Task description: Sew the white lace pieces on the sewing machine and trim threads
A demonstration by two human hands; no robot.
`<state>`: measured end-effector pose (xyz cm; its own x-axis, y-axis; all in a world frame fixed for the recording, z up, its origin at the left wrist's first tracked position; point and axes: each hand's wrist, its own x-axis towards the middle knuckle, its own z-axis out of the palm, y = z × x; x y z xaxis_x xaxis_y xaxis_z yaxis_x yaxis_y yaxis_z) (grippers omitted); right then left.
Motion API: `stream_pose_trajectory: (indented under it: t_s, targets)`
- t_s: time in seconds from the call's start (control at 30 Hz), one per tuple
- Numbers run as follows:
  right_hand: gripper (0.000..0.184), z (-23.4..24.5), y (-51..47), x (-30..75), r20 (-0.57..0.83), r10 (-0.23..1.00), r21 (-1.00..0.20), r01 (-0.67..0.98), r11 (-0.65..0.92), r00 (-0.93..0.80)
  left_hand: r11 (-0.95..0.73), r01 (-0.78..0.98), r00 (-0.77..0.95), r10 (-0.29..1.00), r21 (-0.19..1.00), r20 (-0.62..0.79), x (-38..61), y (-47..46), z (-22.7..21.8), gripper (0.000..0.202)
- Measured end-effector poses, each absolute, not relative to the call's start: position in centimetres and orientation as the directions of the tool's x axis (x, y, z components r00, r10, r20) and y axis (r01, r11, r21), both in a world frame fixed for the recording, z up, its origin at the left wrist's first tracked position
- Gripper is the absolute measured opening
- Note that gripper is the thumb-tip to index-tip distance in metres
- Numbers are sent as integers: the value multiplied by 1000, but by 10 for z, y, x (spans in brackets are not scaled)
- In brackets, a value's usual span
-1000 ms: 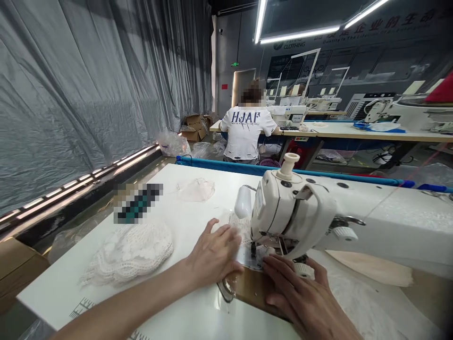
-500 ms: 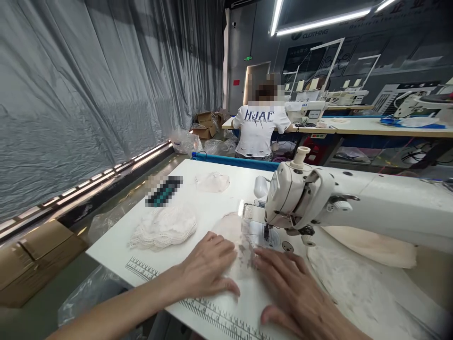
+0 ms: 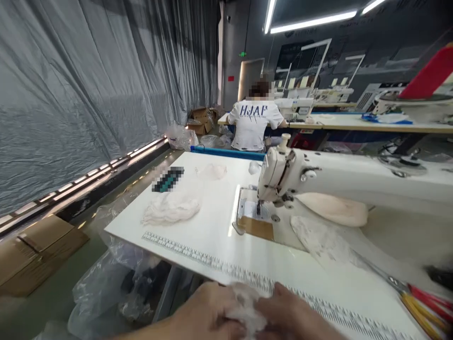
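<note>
At the table's front edge, my left hand and my right hand are close together, both blurred. Between them is a crumpled piece of sheer white fabric, with the fingers of each hand closed on it. Beyond them stands a white sewing machine, its needle area bare of cloth. A pile of white scalloped lace pieces lies on the left of the table. Behind that pile rests a single pale fabric piece.
Scissors with red and yellow handles lie at the right. White lace and a pale cup-shaped piece sit under the machine arm. A printed ruler runs along the table's front. A person sits ahead, facing away.
Both hands have drawn back from beside the needle to the table's front edge, bringing the sheer fabric along. It lay flat by the needle and is now bunched. The view has shifted right.
</note>
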<state>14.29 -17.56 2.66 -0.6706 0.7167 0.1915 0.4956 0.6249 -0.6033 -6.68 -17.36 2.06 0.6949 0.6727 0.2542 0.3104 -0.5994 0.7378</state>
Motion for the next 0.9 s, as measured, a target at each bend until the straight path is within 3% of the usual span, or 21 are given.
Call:
stream_pose_trajectory:
  t_s: [0.03,0.07,0.1,0.17,0.23,0.3,0.47,0.73,0.9]
  targets:
    - [11,39,-178,148,4,750,-733,509,452,-662,-336,286,732,681,897,22,-67,-177,29,28]
    - [12,50,-179,153,-177,733,-808,523,273,-657,-124,246,738,667,961,-103,-66,-180,36,27]
    - [12,58,-180,156,-273,712,-853,505,132,-647,26,204,736,655,979,-171,-64,-181,41,25]
    - [14,63,-179,159,-354,670,-895,445,-39,-652,229,114,730,641,967,-238,-58,-180,40,24]
    - [15,58,-181,161,-351,696,-909,406,-94,-626,330,71,717,640,941,-278,-51,-177,31,28]
    - [16,49,-183,163,-339,746,-906,414,-94,-573,346,76,677,671,935,-303,-45,-174,22,27]
    - [17,35,-190,175,-324,811,-870,490,-53,-488,188,172,595,762,967,-254,-45,-170,15,22]
    - [30,27,-191,177,-325,800,-905,411,-108,-505,269,159,595,741,950,-309,-45,-171,8,24]
    - [35,29,-189,177,-290,820,-887,461,-36,-494,151,231,529,809,961,-254,-40,-168,8,25]
